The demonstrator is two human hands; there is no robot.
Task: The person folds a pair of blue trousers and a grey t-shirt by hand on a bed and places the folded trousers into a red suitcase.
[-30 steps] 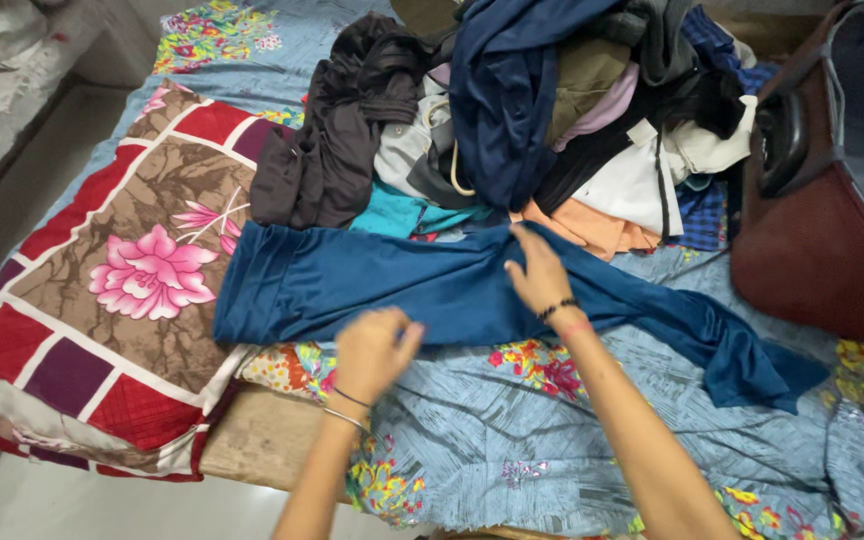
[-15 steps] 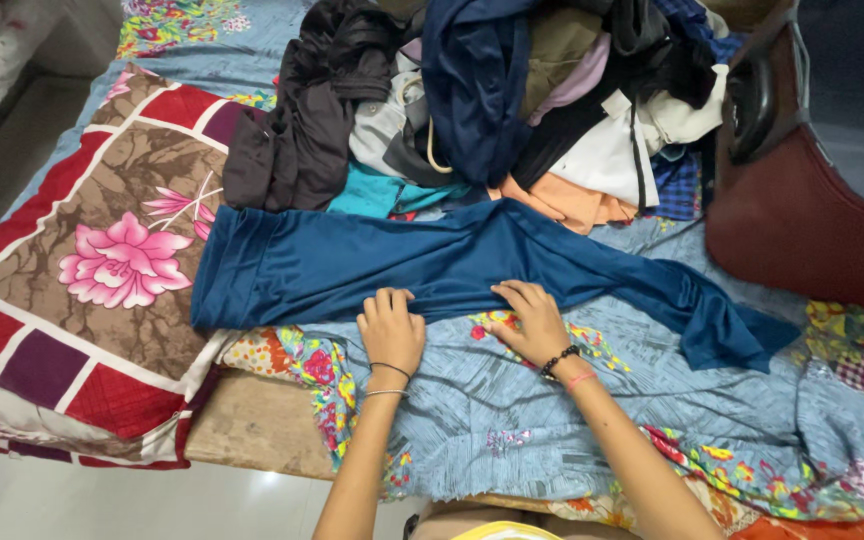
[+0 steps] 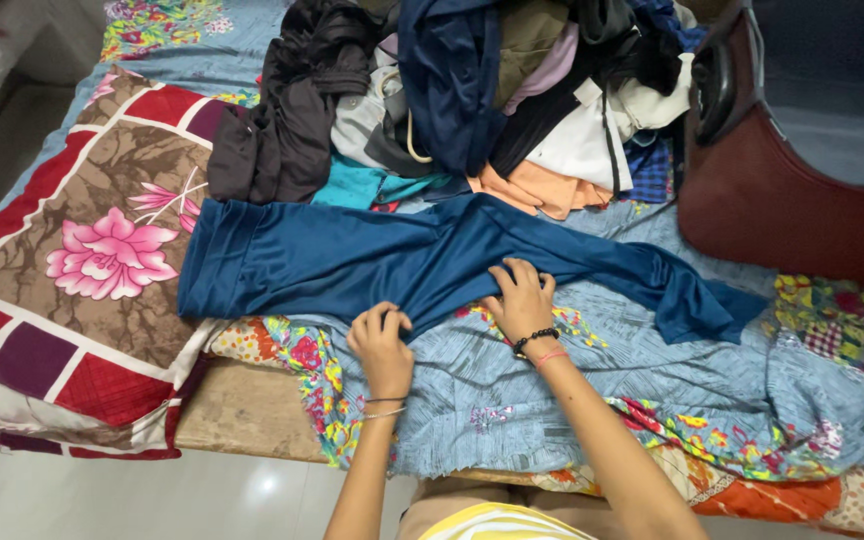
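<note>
A long teal-blue garment (image 3: 352,260) lies spread across the bed, running from the pillow on the left to a loose end at the right. My left hand (image 3: 382,335) pinches its near edge with curled fingers. A little to the right, my right hand (image 3: 522,295), with a black bead bracelet at the wrist, grips the same near edge of the cloth. Both hands sit close together at the garment's middle.
A heap of mixed clothes (image 3: 472,100) fills the back of the bed. A red and brown floral pillow (image 3: 82,260) lies at the left. A maroon bag (image 3: 782,200) stands at the right. A blue floral bedsheet (image 3: 572,400) covers the bed; pale floor shows below.
Both hands moved from above the cloth onto its near edge and closed on it. The view shifted slightly so the bed sits higher and further left.
</note>
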